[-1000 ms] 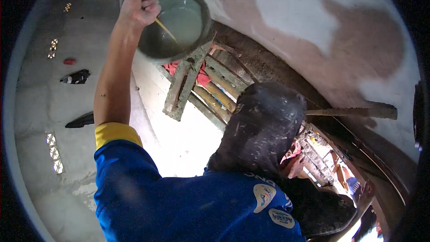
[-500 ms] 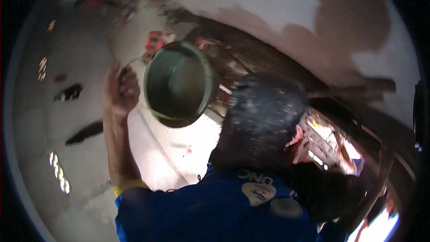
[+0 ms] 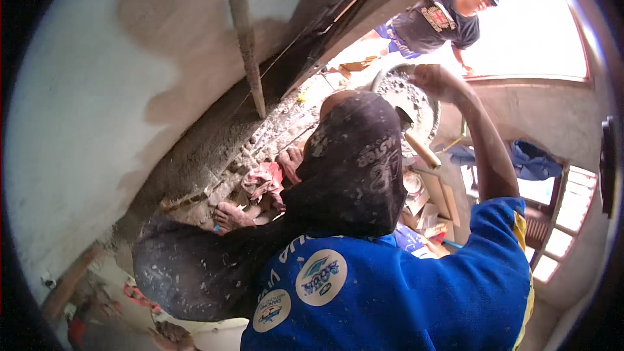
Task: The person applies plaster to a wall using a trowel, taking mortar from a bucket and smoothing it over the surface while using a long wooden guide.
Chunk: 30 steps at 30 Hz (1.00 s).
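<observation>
My right arm reaches out to the right. Its hand (image 3: 434, 82) is closed on the rim of a round bucket (image 3: 377, 80) holding grey, lumpy mortar (image 3: 408, 96). Against the bucket lies a tool with a dark blade and a wooden handle (image 3: 422, 151), perhaps a trowel. Below me, my dark, spattered trouser knees (image 3: 357, 162) hide part of the ground. A bare foot (image 3: 234, 216) shows beside crumpled pink wrapping (image 3: 263, 182). At the lower left edge, a dim hand (image 3: 173, 336) is partly cut off; it may be my left, its grip unclear.
A wooden pole (image 3: 246, 45) leans at the plastered wall (image 3: 84, 91). Someone in a dark shirt (image 3: 437, 25) is by the bright opening at upper right. Another person's arm (image 3: 73, 279) comes in at lower left. Wooden pieces (image 3: 437, 196) and a blue cloth (image 3: 534, 160) are at right.
The view has swung far to the right. The green bucket near my raised left hand has left the picture. My right hand and the mortar-filled bucket have come into view.
</observation>
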### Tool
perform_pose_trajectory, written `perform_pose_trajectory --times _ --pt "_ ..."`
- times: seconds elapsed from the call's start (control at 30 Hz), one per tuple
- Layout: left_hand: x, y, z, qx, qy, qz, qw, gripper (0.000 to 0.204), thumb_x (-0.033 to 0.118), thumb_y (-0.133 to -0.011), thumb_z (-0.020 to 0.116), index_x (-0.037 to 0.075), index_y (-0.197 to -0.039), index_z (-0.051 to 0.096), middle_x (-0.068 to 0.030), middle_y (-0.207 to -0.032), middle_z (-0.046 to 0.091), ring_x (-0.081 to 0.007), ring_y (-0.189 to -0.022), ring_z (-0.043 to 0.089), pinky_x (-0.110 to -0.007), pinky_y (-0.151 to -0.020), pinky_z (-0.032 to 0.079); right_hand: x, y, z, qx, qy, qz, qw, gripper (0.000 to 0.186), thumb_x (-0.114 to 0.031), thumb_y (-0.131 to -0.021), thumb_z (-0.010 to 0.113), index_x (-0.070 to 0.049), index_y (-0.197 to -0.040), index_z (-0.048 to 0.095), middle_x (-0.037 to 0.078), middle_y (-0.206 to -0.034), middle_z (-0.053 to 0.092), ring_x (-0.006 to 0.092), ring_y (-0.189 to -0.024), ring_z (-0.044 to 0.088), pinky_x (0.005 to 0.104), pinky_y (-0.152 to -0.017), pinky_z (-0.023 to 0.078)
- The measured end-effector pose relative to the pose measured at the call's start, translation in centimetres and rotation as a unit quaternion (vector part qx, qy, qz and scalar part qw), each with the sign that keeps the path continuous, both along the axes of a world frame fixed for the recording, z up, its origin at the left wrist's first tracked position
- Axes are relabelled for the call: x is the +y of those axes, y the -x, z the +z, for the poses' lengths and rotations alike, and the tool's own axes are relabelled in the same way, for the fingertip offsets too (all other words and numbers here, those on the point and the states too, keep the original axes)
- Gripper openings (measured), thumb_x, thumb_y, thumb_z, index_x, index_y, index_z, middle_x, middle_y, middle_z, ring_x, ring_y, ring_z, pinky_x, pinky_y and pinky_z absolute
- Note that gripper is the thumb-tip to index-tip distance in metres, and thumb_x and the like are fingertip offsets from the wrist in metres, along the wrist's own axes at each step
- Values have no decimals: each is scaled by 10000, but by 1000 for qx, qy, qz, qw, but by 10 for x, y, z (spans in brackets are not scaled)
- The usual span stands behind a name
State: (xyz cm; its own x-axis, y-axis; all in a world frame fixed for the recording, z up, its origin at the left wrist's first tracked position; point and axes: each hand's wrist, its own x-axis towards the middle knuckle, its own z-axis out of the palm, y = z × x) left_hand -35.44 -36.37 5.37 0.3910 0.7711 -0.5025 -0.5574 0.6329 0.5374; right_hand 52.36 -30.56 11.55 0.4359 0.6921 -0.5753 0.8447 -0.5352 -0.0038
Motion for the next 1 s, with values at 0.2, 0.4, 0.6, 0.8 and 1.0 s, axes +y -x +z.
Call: perform_pose_trajectory --times 0.2,0.4,0.6,0.8,1.0 --pt "63 -82 43 516 68 134 843 424 381 -839 518 41 -1087 469 -63 -815 514 -127 -657 459 -316 -594 378 -90 39 -35 -35 152 -39 987 482 -493 -749 559 -42 -911 604 197 -837 616 305 -779 610 377 -678 474" --pt "126 -166 115 788 -47 -23 614 526 405 -800 559 34 -1150 432 -139 -931 524 -198 -782 502 -401 -720 376 -134 21 -102 -35 117 99 988 218 -131 -716 468 58 -762 567 218 -702 579 329 -687 604 401 -630 490" --pt "185 -245 172 865 -198 -151 435 639 430 -761 600 26 -1212 395 -214 -1046 535 -269 -906 546 -485 -845 375 -132 17 12 55 115 74 989 222 -163 -790 466 40 -871 508 198 -850 565 325 -841 571 398 -683 476" --pt "260 -341 140 739 -433 -247 452 505 157 -794 591 117 -1263 407 -100 -941 497 -182 -759 492 -312 -693 427 -162 40 26 2 61 -269 961 218 -187 -788 475 20 -808 541 220 -784 578 353 -761 586 427 -669 463" --pt "273 -432 81 603 -560 -434 366 480 182 -741 648 74 -1172 467 -135 -999 568 -254 -786 559 -335 -741 449 -158 51 -86 353 -155 -476 790 152 -182 -771 547 -50 -698 532 16 -540 466 127 -490 481 280 -411 407"
